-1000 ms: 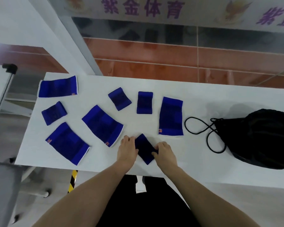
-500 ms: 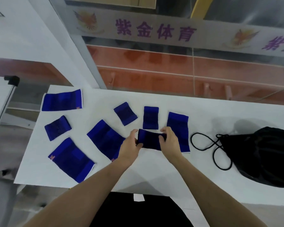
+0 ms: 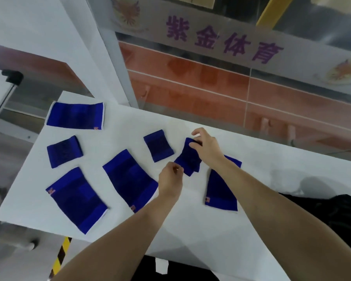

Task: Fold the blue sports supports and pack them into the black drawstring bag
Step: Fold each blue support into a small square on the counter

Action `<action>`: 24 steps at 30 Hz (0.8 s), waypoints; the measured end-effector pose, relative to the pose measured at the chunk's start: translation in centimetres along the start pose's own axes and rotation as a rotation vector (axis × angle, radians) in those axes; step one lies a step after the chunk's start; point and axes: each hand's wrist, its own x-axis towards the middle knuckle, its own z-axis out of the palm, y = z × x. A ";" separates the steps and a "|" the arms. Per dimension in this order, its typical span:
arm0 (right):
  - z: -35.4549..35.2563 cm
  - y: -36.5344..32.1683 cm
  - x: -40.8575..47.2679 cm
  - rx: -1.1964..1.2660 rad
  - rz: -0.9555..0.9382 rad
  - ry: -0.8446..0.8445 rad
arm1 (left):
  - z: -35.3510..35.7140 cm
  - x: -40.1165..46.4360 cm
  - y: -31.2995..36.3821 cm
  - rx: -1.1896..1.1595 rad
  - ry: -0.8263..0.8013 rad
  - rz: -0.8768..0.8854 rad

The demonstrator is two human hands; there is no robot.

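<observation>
I hold a small blue support (image 3: 187,159) above the white table (image 3: 190,230), tilted. My right hand (image 3: 206,148) pinches its top corner and my left hand (image 3: 170,179) pinches its lower corner. Several other blue supports lie flat on the table: a small one (image 3: 158,145) just left of the held one, a large one (image 3: 130,179) under my left wrist, a large one (image 3: 220,191) partly hidden by my right forearm, and more at the left (image 3: 76,198) (image 3: 64,151) (image 3: 75,116). The black drawstring bag (image 3: 336,211) shows at the right edge, partly behind my right arm.
A glass partition with purple lettering (image 3: 223,43) runs along the table's far edge. A white pillar (image 3: 69,37) rises at the back left. A yellow-and-black striped marking (image 3: 61,254) lies on the floor below the table's near left edge.
Both hands lifted the small support off the table's near edge and carried it up and away. It has turned from level to tilted, with my right hand higher. The camera view shifted.
</observation>
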 end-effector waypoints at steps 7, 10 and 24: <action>-0.2 1.9 2.6 -0.092 -0.062 -0.072 | 1.3 2.2 -0.6 0.165 0.011 0.074; -0.4 3.1 3.0 -0.258 -0.144 -0.064 | 2.1 2.2 -0.8 0.233 0.003 0.116; 0.0 4.7 2.7 -0.448 -0.076 -0.077 | 4.3 1.7 0.0 0.498 0.086 0.291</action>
